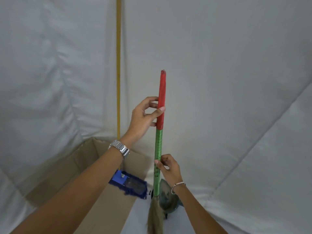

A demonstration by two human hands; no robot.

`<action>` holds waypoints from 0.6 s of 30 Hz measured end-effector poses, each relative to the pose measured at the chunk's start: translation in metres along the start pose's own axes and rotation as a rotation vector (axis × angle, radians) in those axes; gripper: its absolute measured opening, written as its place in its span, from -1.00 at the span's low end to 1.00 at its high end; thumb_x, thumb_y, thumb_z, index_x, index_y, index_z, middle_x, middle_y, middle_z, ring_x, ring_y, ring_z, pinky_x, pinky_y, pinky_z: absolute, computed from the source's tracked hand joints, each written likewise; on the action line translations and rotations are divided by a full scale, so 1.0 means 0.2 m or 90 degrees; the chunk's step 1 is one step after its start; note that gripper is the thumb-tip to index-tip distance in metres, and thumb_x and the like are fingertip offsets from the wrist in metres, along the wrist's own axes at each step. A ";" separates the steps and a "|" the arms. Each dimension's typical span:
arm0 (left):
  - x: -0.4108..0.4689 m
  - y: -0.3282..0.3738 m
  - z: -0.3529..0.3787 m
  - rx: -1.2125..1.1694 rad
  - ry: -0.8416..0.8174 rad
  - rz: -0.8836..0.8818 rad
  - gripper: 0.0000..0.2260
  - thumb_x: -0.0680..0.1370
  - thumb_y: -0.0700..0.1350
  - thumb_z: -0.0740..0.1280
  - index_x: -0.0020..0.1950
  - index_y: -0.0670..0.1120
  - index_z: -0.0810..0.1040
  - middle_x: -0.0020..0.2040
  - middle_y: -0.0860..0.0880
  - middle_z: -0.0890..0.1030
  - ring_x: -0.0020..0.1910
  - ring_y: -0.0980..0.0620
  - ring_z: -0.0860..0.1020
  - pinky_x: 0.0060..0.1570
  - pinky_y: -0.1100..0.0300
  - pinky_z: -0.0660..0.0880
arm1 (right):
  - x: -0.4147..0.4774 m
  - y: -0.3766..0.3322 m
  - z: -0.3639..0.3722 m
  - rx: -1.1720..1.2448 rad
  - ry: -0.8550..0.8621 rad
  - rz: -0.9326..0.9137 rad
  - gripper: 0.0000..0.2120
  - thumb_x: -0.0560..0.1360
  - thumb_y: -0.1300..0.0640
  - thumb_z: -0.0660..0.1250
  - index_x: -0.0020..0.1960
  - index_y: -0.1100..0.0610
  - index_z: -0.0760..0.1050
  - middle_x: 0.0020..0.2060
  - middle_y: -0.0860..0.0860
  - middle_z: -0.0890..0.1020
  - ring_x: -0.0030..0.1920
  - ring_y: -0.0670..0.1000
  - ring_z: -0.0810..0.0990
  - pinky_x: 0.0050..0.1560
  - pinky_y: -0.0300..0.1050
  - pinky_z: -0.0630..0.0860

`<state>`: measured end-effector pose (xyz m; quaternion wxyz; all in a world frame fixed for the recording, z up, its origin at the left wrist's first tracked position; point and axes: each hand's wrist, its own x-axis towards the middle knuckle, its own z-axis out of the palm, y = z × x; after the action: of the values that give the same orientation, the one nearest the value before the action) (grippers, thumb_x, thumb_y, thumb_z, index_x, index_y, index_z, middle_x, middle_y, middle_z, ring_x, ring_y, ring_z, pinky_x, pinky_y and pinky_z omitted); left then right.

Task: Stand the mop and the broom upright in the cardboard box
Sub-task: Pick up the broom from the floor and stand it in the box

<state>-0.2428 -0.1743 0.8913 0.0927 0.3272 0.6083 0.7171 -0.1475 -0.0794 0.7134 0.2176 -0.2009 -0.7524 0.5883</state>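
**Broom in hand beside box; mop already in**

Mop (118, 81): yellow handle upright, blue head down inside the cardboard box (81, 159). Looks placed.

Broom (159, 141): held near vertical, bristles pointing down, outside the box just beside its right wall. Left hand (143, 115) on the red upper section, thumb and fingers (161, 109) pinching the handle. Right hand (168, 166) lower, on the green section, fingertips lightly closed around it. Dark object behind the broom base, unidentified.

Step judged: lift the broom over the wall and lower it into the box.

Risks:
- Bristles catching the box wall on the way over, tipping or shoving the box.
- Handle knocking the mop and toppling it.
- Light fingertip hold: the handle could slip or swing.
- Soft bristles may splay, so the broom leans once released.
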 end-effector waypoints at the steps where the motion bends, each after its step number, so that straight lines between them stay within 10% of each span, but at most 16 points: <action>1: 0.02 0.05 -0.07 0.004 -0.009 0.006 -0.77 0.48 -0.21 0.38 0.11 -0.06 0.51 -0.12 -0.05 0.55 -0.15 -0.13 0.64 -0.26 -0.08 0.63 | 0.02 -0.05 0.07 0.009 -0.005 -0.012 -0.81 0.38 0.20 0.43 -0.21 0.01 0.42 -0.28 0.00 0.58 -0.24 -0.07 0.57 -0.26 -0.35 0.54; 18: 0.12 0.29 -1.40 0.004 -0.100 0.055 -0.82 0.51 -0.28 0.31 0.10 -0.16 0.48 0.02 -0.24 0.51 -0.14 -0.08 0.66 -0.15 -0.06 0.63 | 0.16 -0.54 1.31 0.080 -0.001 -0.061 -0.69 0.29 0.49 0.40 0.01 0.34 0.48 -0.19 0.09 0.55 -0.27 -0.21 0.54 -0.33 -0.49 0.47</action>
<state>-0.4092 -0.4038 0.9420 0.1083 0.4086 0.5866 0.6908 -0.3265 -0.2955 0.7653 0.2574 -0.1501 -0.7228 0.6235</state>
